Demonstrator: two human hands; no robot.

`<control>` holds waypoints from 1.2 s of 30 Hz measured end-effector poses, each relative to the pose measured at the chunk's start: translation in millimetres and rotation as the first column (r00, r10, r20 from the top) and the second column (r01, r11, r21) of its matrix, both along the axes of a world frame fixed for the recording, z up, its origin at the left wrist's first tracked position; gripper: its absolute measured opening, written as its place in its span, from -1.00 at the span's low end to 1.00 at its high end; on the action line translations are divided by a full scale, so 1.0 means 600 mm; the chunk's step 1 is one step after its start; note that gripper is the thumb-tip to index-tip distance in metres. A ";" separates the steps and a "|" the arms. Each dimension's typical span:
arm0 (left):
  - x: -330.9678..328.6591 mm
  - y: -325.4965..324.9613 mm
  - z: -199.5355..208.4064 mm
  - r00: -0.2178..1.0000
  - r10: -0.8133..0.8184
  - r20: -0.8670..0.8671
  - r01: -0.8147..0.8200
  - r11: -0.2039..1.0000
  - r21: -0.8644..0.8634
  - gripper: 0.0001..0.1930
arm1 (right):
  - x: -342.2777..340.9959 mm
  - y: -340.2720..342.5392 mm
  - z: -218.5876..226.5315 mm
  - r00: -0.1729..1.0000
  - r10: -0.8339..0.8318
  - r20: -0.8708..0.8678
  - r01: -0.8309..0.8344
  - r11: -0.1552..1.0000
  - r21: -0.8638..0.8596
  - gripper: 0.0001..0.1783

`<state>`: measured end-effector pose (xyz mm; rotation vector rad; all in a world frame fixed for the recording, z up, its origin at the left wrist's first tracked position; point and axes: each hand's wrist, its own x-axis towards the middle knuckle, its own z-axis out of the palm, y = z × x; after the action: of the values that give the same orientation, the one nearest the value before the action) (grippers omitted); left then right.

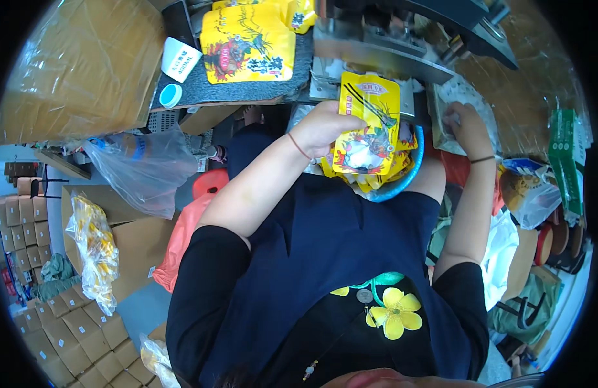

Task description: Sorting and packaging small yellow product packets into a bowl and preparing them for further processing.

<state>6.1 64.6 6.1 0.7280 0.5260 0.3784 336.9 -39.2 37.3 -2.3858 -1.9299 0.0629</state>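
Observation:
My left hand [325,131] grips a yellow printed pouch [369,97] by its left edge, thumb over the front. The pouch stands upright before a metal machine [383,55], its top close to the machine's lower edge. Below it, in my lap, a blue-rimmed basket [412,176] holds several similar yellow pouches [402,169]. To the right, my right hand [468,132] is over a plastic-lined tray [451,90], its fingers curled together. Whatever is between those fingers, if anything, is too small to make out.
More yellow pouches [247,45] lie on the dark worktop [241,95] at left, beside a white paper cup [181,59] and a small blue-topped tub [170,96]. Large cardboard boxes [73,71] flank the bench. A clear plastic bag [144,165] hangs at left above an open carton [140,246].

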 end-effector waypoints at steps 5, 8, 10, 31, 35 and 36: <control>-0.020 0.034 -0.022 0.842 0.486 -0.236 -0.189 0.674 0.714 -0.55 | 0.007 -0.003 -0.030 0.980 0.147 -0.137 -0.090 0.931 0.353 -0.72; -0.104 0.133 0.004 0.546 0.809 0.215 0.045 -0.285 0.958 -0.32 | -0.010 -0.018 -0.015 0.972 0.101 -0.211 -0.014 0.925 0.379 -0.68; -0.161 0.148 -0.011 0.505 0.862 -0.051 0.577 -0.293 0.763 -0.30 | -0.012 -0.021 -0.001 0.969 0.084 -0.233 0.023 0.906 0.423 -0.67; -0.034 -0.083 -0.009 0.989 -0.019 -0.146 0.095 0.843 0.529 -0.67 | -0.195 0.013 0.077 0.684 0.490 -0.540 -0.189 0.835 0.517 -0.79; -0.018 -0.100 -0.014 0.982 -0.144 -0.126 0.177 0.934 0.311 -0.70 | -0.160 -0.002 0.075 0.660 0.303 -0.688 -0.119 0.946 0.302 -0.79; -0.014 -0.099 -0.025 0.983 -0.176 -0.057 0.185 0.946 0.267 -0.71 | -0.152 -0.001 0.077 0.759 0.253 -0.600 -0.050 0.941 0.334 -0.77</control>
<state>-2.6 4.9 -9.1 1.0416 0.4369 0.2695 245.4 -40.0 83.6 -1.6881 -1.6392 0.4883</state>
